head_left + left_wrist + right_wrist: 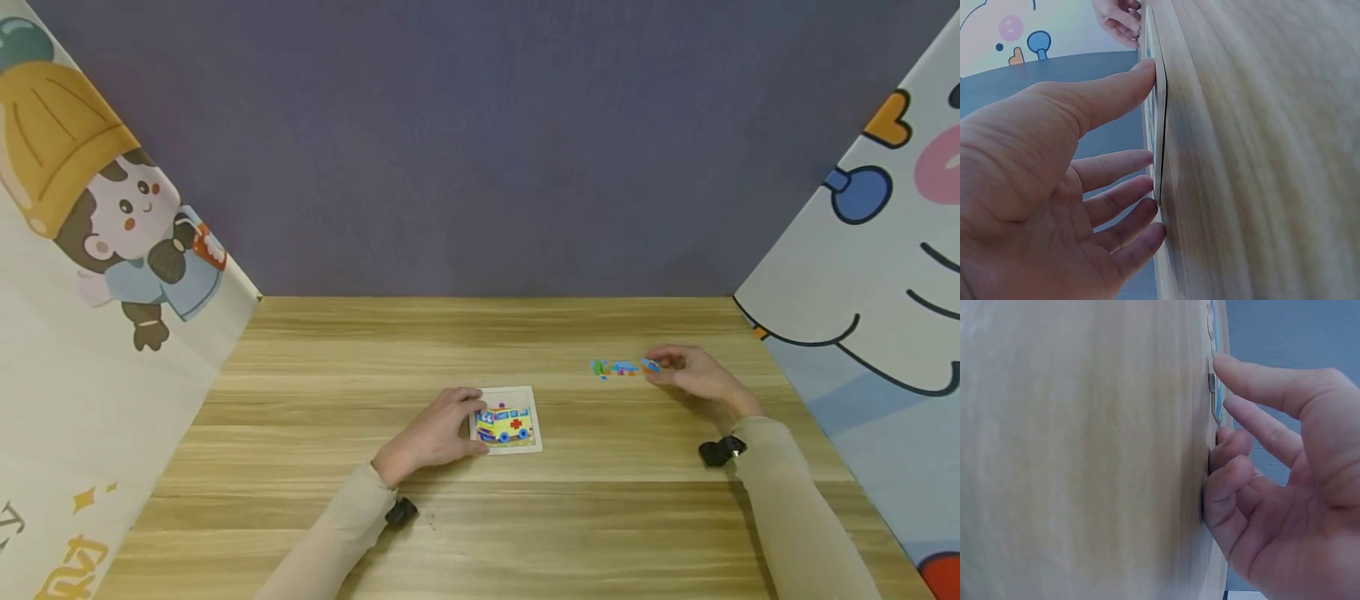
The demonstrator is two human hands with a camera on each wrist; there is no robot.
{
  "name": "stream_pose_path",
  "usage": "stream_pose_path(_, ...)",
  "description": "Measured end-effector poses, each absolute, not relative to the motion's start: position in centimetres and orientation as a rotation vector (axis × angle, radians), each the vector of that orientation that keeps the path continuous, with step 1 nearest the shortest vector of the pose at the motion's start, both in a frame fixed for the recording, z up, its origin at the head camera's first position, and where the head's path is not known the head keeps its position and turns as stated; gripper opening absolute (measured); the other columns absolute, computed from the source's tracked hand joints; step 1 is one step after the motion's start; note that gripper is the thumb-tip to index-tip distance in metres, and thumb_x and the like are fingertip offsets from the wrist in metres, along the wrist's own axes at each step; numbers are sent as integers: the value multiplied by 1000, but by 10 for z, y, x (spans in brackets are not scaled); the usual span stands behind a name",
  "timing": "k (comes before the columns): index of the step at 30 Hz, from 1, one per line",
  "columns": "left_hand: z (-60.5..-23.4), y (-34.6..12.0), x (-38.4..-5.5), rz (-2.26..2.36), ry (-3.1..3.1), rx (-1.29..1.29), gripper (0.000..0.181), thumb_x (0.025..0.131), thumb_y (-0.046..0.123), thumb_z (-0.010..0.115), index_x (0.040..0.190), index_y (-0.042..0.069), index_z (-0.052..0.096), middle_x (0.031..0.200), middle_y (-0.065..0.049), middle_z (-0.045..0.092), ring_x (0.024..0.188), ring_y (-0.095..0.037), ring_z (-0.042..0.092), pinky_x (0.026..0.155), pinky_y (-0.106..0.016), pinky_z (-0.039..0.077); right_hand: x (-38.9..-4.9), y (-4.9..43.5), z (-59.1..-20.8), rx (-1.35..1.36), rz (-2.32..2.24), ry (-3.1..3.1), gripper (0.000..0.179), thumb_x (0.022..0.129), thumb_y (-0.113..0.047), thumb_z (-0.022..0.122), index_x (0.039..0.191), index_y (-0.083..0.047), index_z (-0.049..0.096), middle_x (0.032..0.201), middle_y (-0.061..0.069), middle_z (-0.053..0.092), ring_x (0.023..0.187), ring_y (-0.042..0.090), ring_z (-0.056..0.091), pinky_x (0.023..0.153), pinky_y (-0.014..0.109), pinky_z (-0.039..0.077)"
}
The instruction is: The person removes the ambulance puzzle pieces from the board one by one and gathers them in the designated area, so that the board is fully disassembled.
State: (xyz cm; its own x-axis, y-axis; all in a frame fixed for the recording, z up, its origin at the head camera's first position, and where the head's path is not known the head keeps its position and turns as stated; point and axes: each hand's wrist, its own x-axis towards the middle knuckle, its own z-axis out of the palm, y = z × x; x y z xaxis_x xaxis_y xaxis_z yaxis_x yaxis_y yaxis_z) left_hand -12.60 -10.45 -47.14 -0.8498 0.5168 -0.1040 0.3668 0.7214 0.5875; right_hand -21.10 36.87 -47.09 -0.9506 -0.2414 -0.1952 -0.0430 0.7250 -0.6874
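Observation:
A square, pale-edged puzzle board (515, 450) with a yellow ambulance picture lies flat on the table. My left hand (437, 431) spans its left side, fingertips at the upper left and thumb near the lower edge. In the left wrist view, the thumb (1113, 94) rests on the board and the fingers reach its rim, fairly straight. To the right, my right hand (697, 372) is at a blue-and-orange puzzle piece (650, 365). The right wrist view has the thumb (1266, 381) touching the piece and the index finger beside it, a gap between their tips; the other fingers curl against the table.
More colourful puzzle pieces (624, 367) lie in a short row left of my right hand, with a green one (599, 367) at the end. The wood-grain table (420, 333) meets a grey back wall (480, 167). Cartoon-printed panels stand on both sides.

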Motion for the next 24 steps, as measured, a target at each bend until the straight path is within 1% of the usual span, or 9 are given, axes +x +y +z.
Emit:
stream_pose_path(7, -472, -104, -126, 825, 2667, 697, 68, 90, 30, 87, 147, 3, 62, 165, -16, 46, 154, -40, 40, 128, -57, 35, -212, 371, -473, -191, -1048, 2665, 61, 100, -35, 76, 148, -1, 58, 131, 23, 58, 92, 19, 52, 61, 28, 48)
stream_pose_path(13, -473, -104, -127, 823, 2668, 697, 68, 90, 31, 87, 146, 3, 62, 165, -15, 46, 154, -39, 40, 128, -57, 35, -208, 368, -471, -209, -1056, 2696, 58, 100, -32, 76, 145, 1, 60, 127, 23, 60, 100, 23, 52, 64, 28, 45)
stream_pose_path(16, -473, -104, -127, 823, 2667, 699, 68, 90, 31, 87, 146, 4, 62, 165, -15, 46, 154, -39, 40, 128, -57, 36, -205, 363, -468, -218, -1041, 2712, 56, 101, -32, 75, 145, 1, 60, 127, 23, 62, 105, 28, 56, 72, 28, 47)
stream_pose_path(20, -472, -103, -127, 826, 2671, 698, 68, 89, 31, 87, 146, 3, 62, 165, -15, 47, 154, -40, 40, 128, -57, 35, -201, 353, -464, -266, -1015, 2739, 55, 101, -32, 75, 143, 0, 62, 132, 24, 65, 115, 32, 60, 85, 32, 50)
stream_pose_path(22, -472, -104, -127, 828, 2673, 697, 68, 89, 30, 88, 146, 3, 62, 164, -15, 47, 153, -40, 41, 128, -57, 36, -201, 347, -464, -291, -1032, 2740, 53, 101, -31, 76, 142, 0, 63, 132, 24, 67, 109, 30, 62, 81, 31, 51)
stream_pose_path(24, -472, -104, -127, 830, 2674, 698, 68, 89, 30, 88, 146, 3, 62, 164, -16, 47, 153, -40, 41, 128, -57, 36, -200, 341, -464, -310, -1058, 2731, 52, 100, -29, 77, 141, 0, 64, 126, 21, 68, 98, 25, 61, 74, 29, 50)
